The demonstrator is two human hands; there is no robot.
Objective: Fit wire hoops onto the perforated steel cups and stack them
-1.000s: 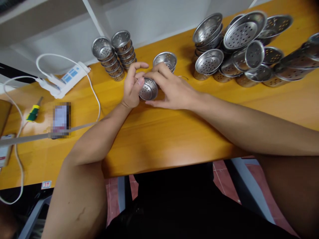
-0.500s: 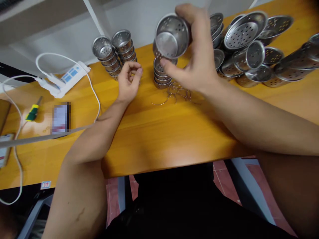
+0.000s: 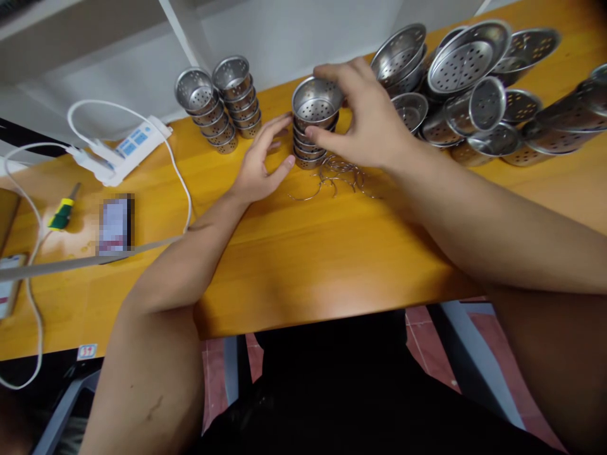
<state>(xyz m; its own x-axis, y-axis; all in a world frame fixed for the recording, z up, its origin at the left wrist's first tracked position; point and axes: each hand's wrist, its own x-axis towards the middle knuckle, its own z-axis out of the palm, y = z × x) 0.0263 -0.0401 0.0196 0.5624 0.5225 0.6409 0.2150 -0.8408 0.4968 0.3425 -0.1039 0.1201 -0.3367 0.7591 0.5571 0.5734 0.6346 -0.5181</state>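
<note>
A perforated metal cup [image 3: 317, 104] tops a stack of similar cups [image 3: 306, 151] near the back of the wooden table. Around its rim and side are the thumb and fingers of my right hand [image 3: 367, 117], gripping it from the right. Just left of the stack, my left hand [image 3: 263, 161] has its fingers apart and holds nothing; its fingertips come close to the cups. Tangled thin wires [image 3: 344, 174] lie in front of the stack. Two more cup stacks [image 3: 208, 114] [image 3: 239, 95] stand at the back left.
At the right are several perforated metal bowls [image 3: 467, 57] and tipped cups [image 3: 477, 110]. On the left lie a white power strip [image 3: 137, 148] with cables, a green-yellow screwdriver [image 3: 61, 213] and a blurred phone [image 3: 114, 226]. A grey strap crosses the lower left.
My right hand has lowered the cup onto the middle stack. My left hand has moved right toward that stack, and its curled fingers have spread.
</note>
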